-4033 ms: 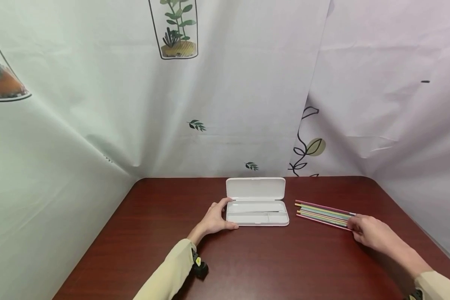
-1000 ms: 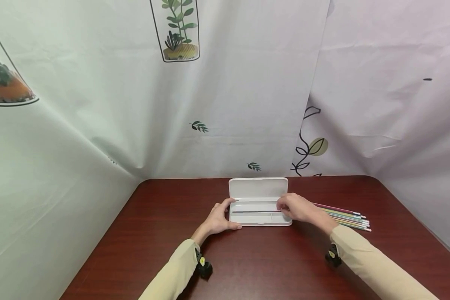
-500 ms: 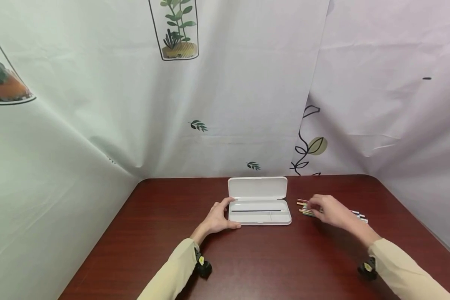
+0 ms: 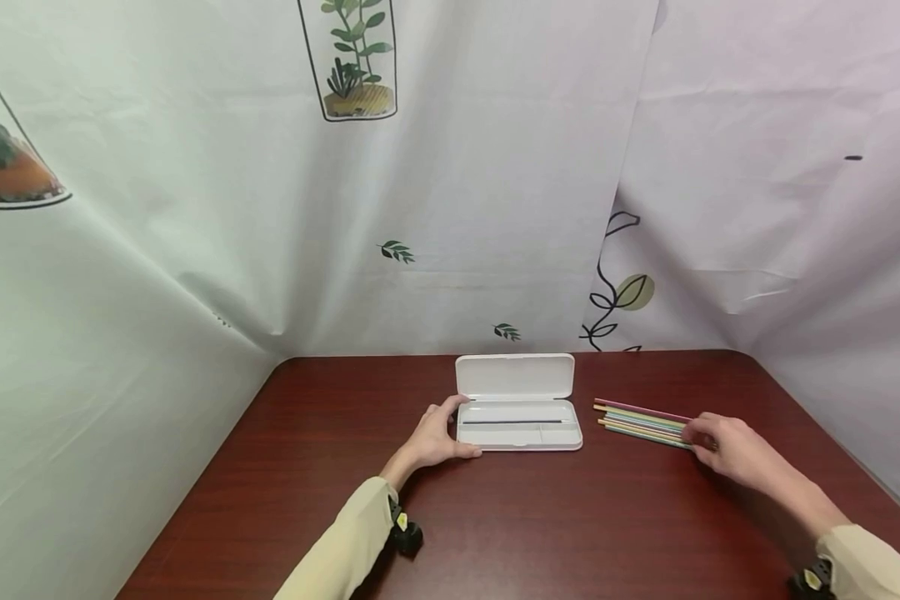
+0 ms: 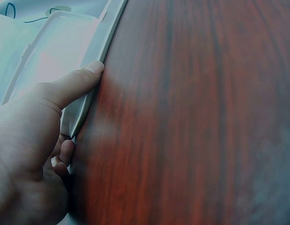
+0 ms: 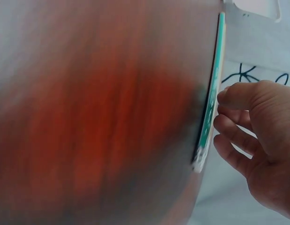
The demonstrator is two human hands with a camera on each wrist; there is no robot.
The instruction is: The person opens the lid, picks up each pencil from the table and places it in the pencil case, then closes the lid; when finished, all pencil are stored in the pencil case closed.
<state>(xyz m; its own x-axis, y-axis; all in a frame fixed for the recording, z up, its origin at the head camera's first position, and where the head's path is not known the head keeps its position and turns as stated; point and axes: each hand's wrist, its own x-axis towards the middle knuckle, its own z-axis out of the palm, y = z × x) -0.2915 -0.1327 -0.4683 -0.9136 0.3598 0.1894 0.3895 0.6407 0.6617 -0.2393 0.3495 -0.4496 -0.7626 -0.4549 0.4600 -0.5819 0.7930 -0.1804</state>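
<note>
Two arms in cream sleeves (image 4: 337, 542) reach across a dark red bench (image 4: 495, 517). The right hand (image 4: 731, 446) has its fingers loosely bent at the right ends of several coloured pencils (image 4: 637, 420); whether it pinches one, I cannot tell. The left hand (image 4: 429, 437) grips the left end of a white case (image 4: 498, 435), thumb on the front edge and fingers at the back. The pencils lie close together in a slanting row, just right of the case. The case stands open, its lid (image 4: 515, 377) tilted up behind, and a single pencil (image 4: 513, 422) lies lengthwise inside, near the long divider. Beyond hangs a pale, leaf-printed cloth (image 4: 495, 208). With the pencils so tightly bunched, a pinch could catch two at once or set neighbours rolling; if the left hand loosens, a knock might slide the case. Compared with half a second ago, the right hand has moved from the pencils' left ends to their right ends, while the left hand, the case and the single pencil look unchanged.
</note>
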